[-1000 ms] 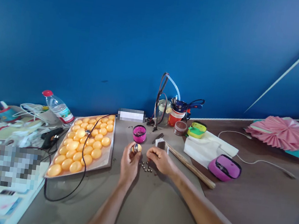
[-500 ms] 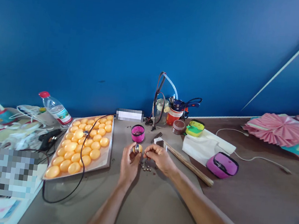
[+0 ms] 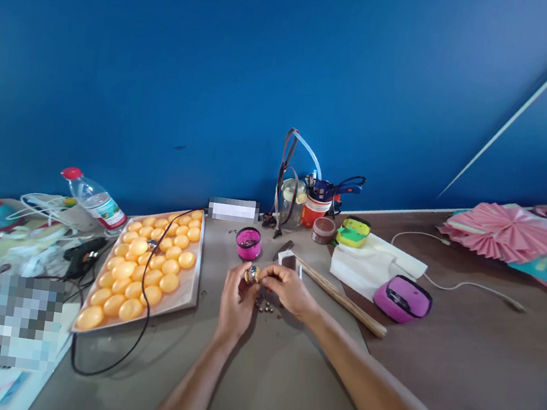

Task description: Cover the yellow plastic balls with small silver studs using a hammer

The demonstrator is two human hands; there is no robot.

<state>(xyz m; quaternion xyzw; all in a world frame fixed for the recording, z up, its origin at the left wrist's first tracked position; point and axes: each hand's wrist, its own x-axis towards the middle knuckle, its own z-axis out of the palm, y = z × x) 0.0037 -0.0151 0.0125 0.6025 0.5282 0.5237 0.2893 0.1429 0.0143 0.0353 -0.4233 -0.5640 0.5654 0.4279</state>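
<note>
Ball (image 3: 252,274) (partly silvery) in left fingers (image 3: 232,279).

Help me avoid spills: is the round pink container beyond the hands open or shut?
Open: the pink container is uncovered, small pieces showing inside.

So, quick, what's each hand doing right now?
Left hand: closed, holding a small orange-and-silver ball.
Right hand: fingertips pinched together by the ball; whether they hold anything cannot be told.

No legible lettering, bottle label (image 3: 110,212) too small to read
</note>
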